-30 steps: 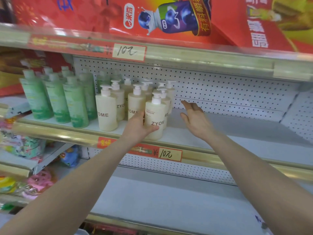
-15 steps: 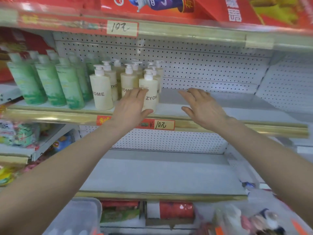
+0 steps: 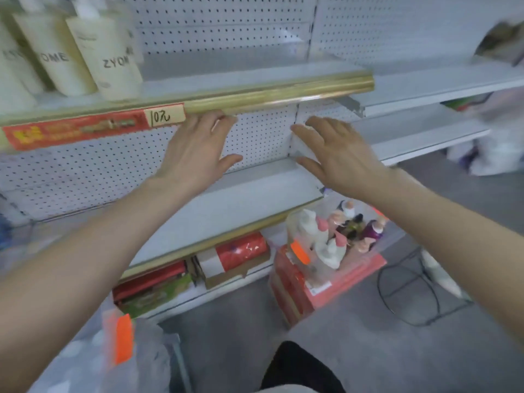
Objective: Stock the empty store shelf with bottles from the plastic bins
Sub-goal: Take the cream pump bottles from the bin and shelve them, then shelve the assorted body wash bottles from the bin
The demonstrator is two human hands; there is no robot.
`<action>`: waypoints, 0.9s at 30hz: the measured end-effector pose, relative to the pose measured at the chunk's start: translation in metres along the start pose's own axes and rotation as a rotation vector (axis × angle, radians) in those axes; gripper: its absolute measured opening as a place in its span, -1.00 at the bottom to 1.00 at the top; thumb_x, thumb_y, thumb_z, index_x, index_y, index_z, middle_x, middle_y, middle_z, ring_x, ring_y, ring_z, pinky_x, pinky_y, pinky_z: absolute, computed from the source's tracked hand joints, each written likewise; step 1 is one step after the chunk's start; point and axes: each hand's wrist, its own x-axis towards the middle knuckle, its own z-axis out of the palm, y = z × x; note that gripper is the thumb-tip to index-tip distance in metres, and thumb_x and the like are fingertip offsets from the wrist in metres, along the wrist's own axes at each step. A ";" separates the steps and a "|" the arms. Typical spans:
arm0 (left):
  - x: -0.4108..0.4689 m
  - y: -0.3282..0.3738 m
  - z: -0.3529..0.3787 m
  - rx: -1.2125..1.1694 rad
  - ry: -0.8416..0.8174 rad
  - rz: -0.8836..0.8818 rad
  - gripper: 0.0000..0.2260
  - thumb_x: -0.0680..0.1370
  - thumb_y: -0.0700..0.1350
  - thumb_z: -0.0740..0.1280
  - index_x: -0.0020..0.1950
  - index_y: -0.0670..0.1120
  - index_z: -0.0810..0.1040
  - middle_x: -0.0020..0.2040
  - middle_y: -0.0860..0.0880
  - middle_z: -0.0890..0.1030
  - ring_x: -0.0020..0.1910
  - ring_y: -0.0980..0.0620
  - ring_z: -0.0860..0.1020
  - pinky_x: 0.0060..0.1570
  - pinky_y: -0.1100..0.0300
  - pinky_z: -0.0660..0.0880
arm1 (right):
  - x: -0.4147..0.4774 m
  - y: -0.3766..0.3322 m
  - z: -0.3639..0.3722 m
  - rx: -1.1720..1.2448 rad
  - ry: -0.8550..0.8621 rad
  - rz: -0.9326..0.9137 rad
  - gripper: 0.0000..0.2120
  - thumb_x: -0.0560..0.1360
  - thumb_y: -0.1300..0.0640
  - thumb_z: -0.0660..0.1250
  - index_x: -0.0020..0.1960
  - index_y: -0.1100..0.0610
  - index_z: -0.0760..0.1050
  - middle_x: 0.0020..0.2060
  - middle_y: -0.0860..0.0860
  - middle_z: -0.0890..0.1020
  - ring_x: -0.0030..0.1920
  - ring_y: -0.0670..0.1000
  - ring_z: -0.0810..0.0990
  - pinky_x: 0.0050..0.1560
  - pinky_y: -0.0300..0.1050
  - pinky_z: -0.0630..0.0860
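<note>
Cream pump bottles (image 3: 110,61) marked ZYOME stand at the upper left on the white shelf with a gold front rail (image 3: 269,93). My left hand (image 3: 195,153) hangs empty below that rail with fingers spread. My right hand (image 3: 337,154) is also empty and spread, beside it in front of the pegboard back wall. On the floor at the right stands a clear plastic bin (image 3: 317,268) with orange handles, holding several white, pink and purple bottles. A second clear bin (image 3: 124,350) sits at the bottom left, its contents blurred.
A bare lower shelf (image 3: 215,211) runs under my hands. Red and green boxes (image 3: 195,268) fill the bottom shelf. A black wire stand (image 3: 408,293) sits on the grey floor at the right. White bags (image 3: 493,154) lie at the far right.
My left hand has let go of the cream bottle on the shelf. Both hands have dropped below the shelf rail, and my view has swung down and right toward the floor bins.
</note>
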 end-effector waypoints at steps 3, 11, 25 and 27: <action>0.000 0.037 0.033 -0.080 -0.057 0.037 -0.42 0.49 0.08 0.40 0.43 -0.14 0.38 0.33 -0.16 0.44 0.29 -0.21 0.40 0.28 -0.06 0.34 | -0.047 0.018 0.013 0.023 -0.050 0.075 -0.49 0.59 -0.09 0.14 0.42 0.19 0.36 0.24 0.24 0.50 0.18 0.29 0.50 0.16 0.18 0.43; -0.002 0.123 0.144 -0.224 -0.236 0.068 -0.50 0.47 0.04 0.43 0.34 -0.14 0.47 0.25 -0.14 0.50 0.21 -0.20 0.47 0.17 -0.02 0.43 | -0.151 0.075 0.089 0.153 -0.279 0.254 -0.48 0.56 -0.11 0.11 0.40 0.18 0.38 0.23 0.20 0.51 0.14 0.28 0.53 0.10 0.15 0.50; -0.033 0.218 0.321 -0.308 -0.716 -0.155 -0.54 0.40 -0.07 0.50 0.26 -0.14 0.53 0.17 -0.17 0.55 0.14 -0.24 0.52 0.06 -0.07 0.54 | -0.245 0.130 0.255 0.512 -0.708 0.262 -0.45 0.40 0.08 0.48 0.35 0.17 0.45 0.18 0.16 0.56 0.11 0.25 0.57 0.07 0.10 0.55; -0.040 0.222 0.335 -0.309 -0.767 -0.199 -0.54 0.42 -0.09 0.48 0.28 -0.15 0.51 0.19 -0.17 0.53 0.18 -0.23 0.48 0.07 -0.09 0.53 | -0.248 0.124 0.270 0.568 -0.736 0.214 -0.45 0.41 0.07 0.46 0.35 0.18 0.44 0.19 0.16 0.55 0.15 0.25 0.55 0.11 0.13 0.54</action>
